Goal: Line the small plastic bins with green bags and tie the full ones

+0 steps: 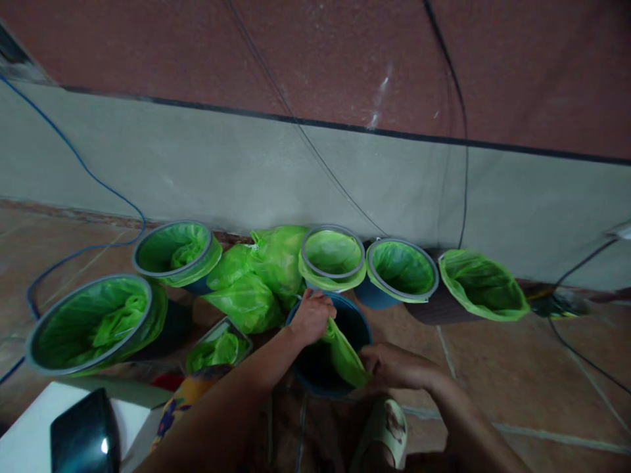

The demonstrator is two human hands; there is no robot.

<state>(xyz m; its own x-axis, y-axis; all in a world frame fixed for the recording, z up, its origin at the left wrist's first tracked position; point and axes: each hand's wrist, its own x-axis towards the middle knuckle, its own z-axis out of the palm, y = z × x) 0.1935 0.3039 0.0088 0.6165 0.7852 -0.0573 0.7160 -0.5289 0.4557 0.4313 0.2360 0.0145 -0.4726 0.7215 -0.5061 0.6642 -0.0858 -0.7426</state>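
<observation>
A green bin liner (342,355) stretches between my two hands over a dark blue trash bin (362,322) on the floor in front of me. My left hand (313,316) is closed on the liner's upper end near the bin's far rim. At the right rim, my right hand (387,364) pinches the liner's lower edge. Part of the liner hangs inside the bin, whose bottom is dark. The liner does not cover the bin's rim.
Lined bins stand along the wall: a grey-rimmed bin (332,276), a blue bin (377,295) and a brown bin (438,315). Tied green bags (251,295) lie left of centre. Two lined bins (142,286) stand farther left. A phone (83,433) rests on a white box (34,420).
</observation>
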